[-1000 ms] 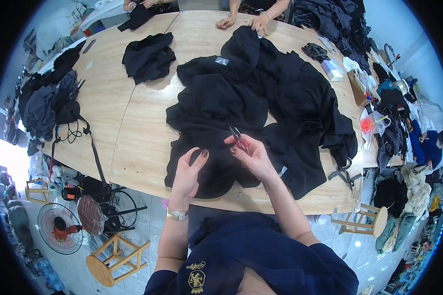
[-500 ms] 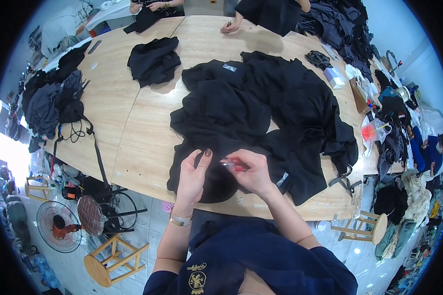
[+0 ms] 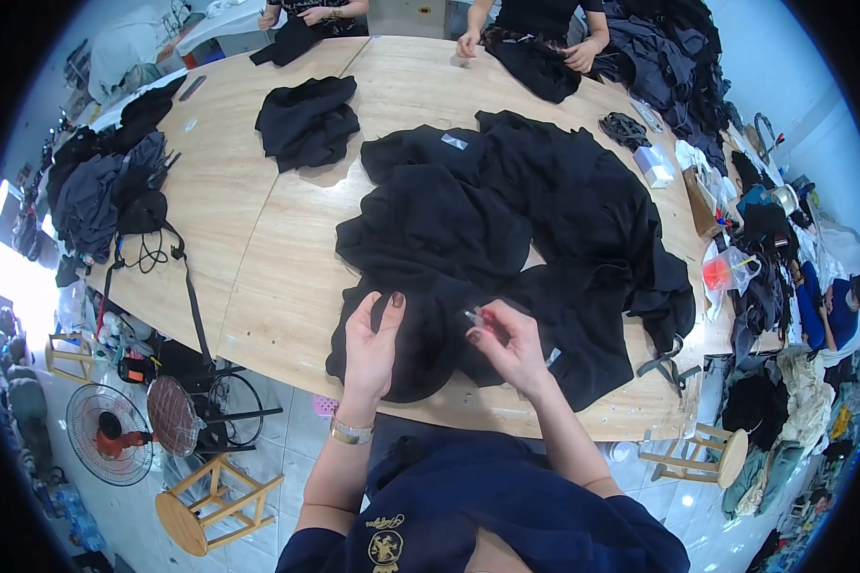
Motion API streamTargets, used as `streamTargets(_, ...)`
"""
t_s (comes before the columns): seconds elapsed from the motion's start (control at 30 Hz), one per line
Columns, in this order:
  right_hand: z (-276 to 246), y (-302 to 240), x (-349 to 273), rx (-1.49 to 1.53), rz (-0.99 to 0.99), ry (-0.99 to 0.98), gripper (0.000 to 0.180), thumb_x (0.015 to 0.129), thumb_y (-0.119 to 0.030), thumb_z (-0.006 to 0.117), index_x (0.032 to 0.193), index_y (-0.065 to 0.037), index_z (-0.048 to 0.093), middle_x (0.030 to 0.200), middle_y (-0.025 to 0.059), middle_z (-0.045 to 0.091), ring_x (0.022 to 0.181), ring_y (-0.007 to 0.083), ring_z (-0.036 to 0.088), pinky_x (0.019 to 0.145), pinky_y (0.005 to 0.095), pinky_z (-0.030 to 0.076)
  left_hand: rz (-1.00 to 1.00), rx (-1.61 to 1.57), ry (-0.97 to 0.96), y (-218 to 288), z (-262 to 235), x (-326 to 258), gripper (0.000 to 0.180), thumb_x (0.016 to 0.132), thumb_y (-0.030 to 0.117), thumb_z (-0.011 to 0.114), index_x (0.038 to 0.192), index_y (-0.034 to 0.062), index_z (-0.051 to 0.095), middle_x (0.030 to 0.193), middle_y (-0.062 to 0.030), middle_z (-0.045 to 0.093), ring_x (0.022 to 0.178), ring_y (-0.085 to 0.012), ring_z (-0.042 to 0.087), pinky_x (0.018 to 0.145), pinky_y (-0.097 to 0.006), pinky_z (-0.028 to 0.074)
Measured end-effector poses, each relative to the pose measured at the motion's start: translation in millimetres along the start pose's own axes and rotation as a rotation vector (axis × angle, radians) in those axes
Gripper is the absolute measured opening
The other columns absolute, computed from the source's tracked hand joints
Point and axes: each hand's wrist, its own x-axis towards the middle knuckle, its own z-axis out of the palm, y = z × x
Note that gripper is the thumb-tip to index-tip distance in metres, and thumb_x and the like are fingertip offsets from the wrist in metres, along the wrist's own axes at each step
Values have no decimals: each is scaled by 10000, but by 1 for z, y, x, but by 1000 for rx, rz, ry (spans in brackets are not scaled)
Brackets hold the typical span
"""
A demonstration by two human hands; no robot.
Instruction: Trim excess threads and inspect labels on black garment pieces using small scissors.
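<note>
Over black cloth (image 3: 430, 320), right hand (image 3: 514, 351) with grip around red snips (image 3: 486, 317), left hand (image 3: 369, 350) with grip unclear

Head view: taken from the left of the two fisheye cameras you wear side by side, looking down and forward past your chest. Your navy-blue fabric shirt with gold emblem (image 3: 573, 516) fills the lower centre, close to the lens; your bare left hand (image 3: 368, 349) and bare right hand (image 3: 511, 351) lie mid-frame, farther off. The pale wooden table (image 3: 291, 248) spans the middle, its far edge bowing across the top. Black surrounds the round image at the corners.
</note>
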Motion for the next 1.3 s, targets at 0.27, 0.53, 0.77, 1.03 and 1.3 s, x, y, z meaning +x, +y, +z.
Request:
streamTargets(0.27,15,3,2,-261,-128,-1,355,746,-347,684,746,-17,553,634,84,517,498,210,505,474,288,395,-103,-72,27,2,7,-7,137,910,185,558,819,86,534,757,74,489,697,3,418,627,-154,345)
streamTargets(0.53,15,-6,8,-373,-186,16,352,736,-372,696,727,-44,566,644,59,542,489,197,533,452,274,397,-51,-26,-25,5,8,-11,121,898,176,578,874,69,527,776,59,499,736,-5,439,660,-150,355)
streamTargets(0.77,10,-5,9,-481,-266,16,345,719,-385,707,722,-66,577,632,39,532,480,194,536,445,274,397,-30,19,-18,3,5,-9,130,905,178,566,838,76,523,753,69,491,705,3,424,641,-146,344)
streamTargets(1.03,9,-9,10,-490,-273,19,348,712,-394,707,717,-71,578,632,37,532,480,198,536,451,276,399,-82,1,30,7,11,-10,168,915,174,550,775,91,504,707,87,447,659,16,375,589,-147,313)
streamTargets(1.3,6,-5,9,-436,-263,17,323,725,-347,705,703,-55,569,602,61,532,474,207,523,449,280,391,-65,-3,-70,5,6,-9,182,894,177,586,772,75,497,710,63,462,655,5,365,560,-157,300)
